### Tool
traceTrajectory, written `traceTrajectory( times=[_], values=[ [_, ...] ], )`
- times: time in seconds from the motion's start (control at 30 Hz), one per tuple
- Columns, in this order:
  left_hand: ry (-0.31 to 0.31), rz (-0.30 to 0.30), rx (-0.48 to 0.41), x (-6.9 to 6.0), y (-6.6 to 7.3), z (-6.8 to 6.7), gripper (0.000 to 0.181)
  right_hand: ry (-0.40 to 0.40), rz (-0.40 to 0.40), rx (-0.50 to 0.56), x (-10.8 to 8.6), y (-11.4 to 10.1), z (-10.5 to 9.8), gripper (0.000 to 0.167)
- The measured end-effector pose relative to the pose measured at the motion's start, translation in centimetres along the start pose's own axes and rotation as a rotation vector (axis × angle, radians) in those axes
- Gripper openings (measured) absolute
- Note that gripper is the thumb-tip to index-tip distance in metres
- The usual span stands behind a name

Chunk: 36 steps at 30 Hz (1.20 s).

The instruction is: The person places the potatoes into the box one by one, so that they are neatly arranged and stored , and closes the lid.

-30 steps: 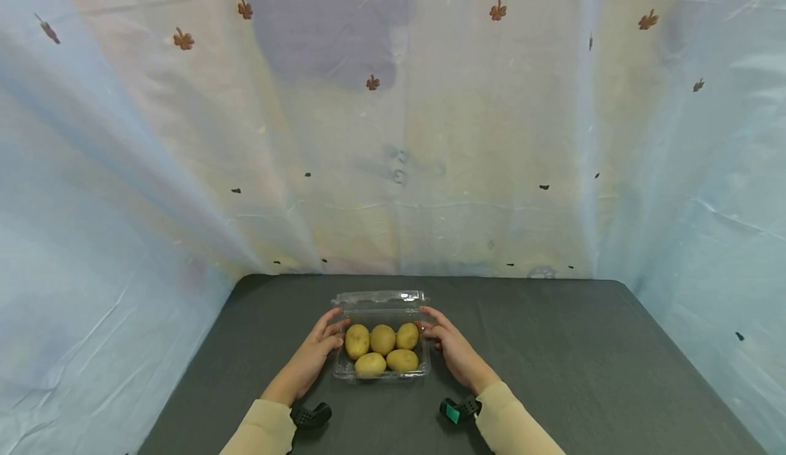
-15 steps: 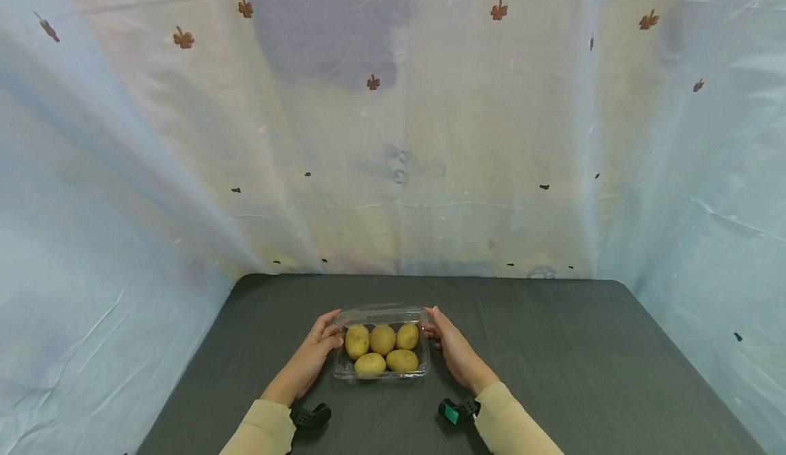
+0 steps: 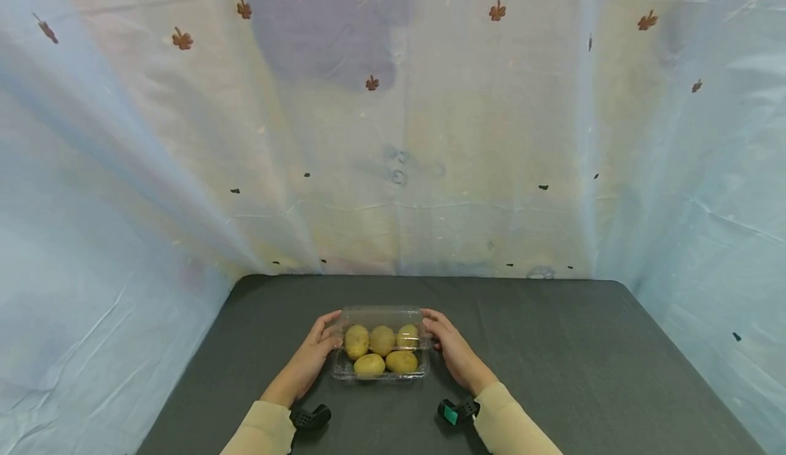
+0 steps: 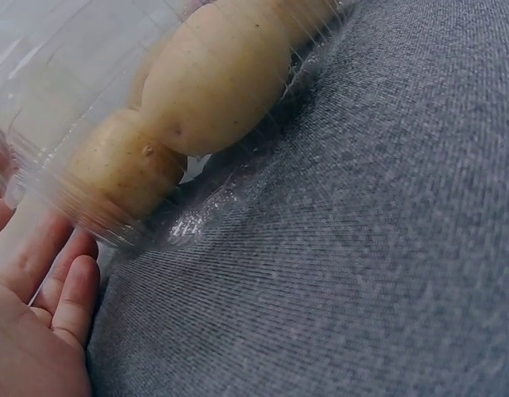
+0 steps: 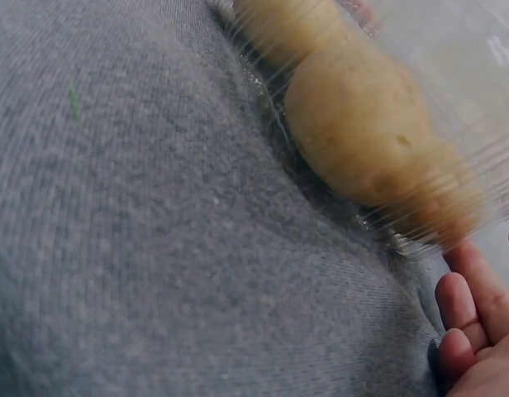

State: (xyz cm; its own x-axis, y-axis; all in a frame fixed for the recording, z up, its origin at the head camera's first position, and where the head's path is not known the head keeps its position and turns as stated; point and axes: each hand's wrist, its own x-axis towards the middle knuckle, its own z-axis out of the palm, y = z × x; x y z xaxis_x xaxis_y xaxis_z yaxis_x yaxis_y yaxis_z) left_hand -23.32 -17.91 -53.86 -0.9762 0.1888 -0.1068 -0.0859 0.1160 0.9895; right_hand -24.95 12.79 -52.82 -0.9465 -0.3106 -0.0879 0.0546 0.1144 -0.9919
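Note:
A clear plastic clamshell box [image 3: 381,376] holds several yellow potatoes [image 3: 370,365]. Its lid [image 3: 383,315] slants over the back row, while the front row shows below its front edge. My left hand [image 3: 312,353] lies along the left side, fingertips at the lid's back corner and thumb near the side wall. On the right side, my right hand [image 3: 457,354] has its fingertips against the lid. Both wrist views show loosely bent fingers beside the clear wall, around potatoes [image 4: 217,78] in the left one and a potato [image 5: 358,124] in the right one. The thumbs are out of sight there.
The box stands on a dark grey cloth-covered table [image 3: 522,346]. A pale patterned curtain [image 3: 393,134] hangs behind and along both sides. A black strap device with a green patch [image 3: 451,414] sits at the right wrist, and a black one [image 3: 311,417] at the left.
The lid has swung from standing up at the back, forward and down over the back row of potatoes. My right fingers have shifted with it; the left hand has hardly moved.

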Motion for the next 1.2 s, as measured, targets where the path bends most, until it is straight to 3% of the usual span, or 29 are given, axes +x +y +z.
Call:
traceTrajectory(
  times=[0.17, 0.4, 0.9, 1.2],
  values=[
    [-0.019, 0.024, -0.024, -0.2, -0.2, -0.1, 0.052, 0.020, 0.009, 0.014, 0.0, 0.1, 0.1, 0.052],
    [-0.012, 0.052, -0.053, -0.3, -1.2, -0.2, 0.054, 0.031, 0.012, 0.009, 0.1, 0.5, 0.1, 0.052],
    [-0.011, -0.004, 0.043, -1.1, -0.7, -0.4, 0.055, 0.000, -0.017, 0.018, -0.2, 0.0, 0.2, 0.052],
    [-0.031, 0.008, -0.001, -2.0, -0.9, -0.2, 0.055, -0.026, -0.013, 0.000, -0.5, 0.2, -0.1, 0.049]
  ],
)
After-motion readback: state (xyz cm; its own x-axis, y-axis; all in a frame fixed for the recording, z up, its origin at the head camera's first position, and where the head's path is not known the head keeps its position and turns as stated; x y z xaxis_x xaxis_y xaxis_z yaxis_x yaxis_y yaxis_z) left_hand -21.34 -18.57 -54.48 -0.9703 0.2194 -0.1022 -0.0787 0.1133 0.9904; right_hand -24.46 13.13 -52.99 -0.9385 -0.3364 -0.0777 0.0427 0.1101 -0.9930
